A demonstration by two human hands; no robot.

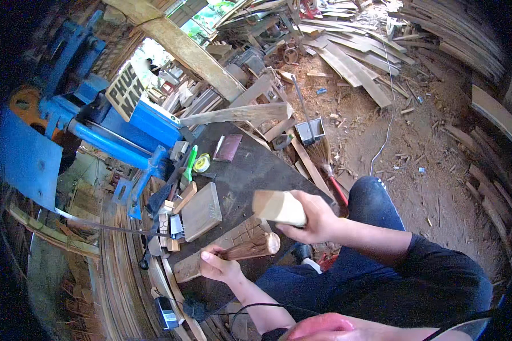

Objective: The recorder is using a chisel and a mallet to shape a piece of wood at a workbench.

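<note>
My right hand (316, 219) is closed around a pale wooden block (279, 207), raised above the bench and slightly blurred. Below and to its left, my left hand (217, 266) grips a thick brown wooden handle (247, 249). The handle tilts toward the right and ends in a pale, round butt. Whatever extends from its other end is hidden by my fingers. Beneath it lies a flat wooden board (233, 233) with lines marked across its surface. The block and the handle are apart.
On the dark bench (256, 165) lie a grey-brown board (201, 213), a tape roll (201, 163), a green-handled tool (191, 159) and a maroon sheet (228, 148). Blue machinery (108, 139) stands left. A dustpan (310, 131) and scrap planks (352, 62) lie beyond.
</note>
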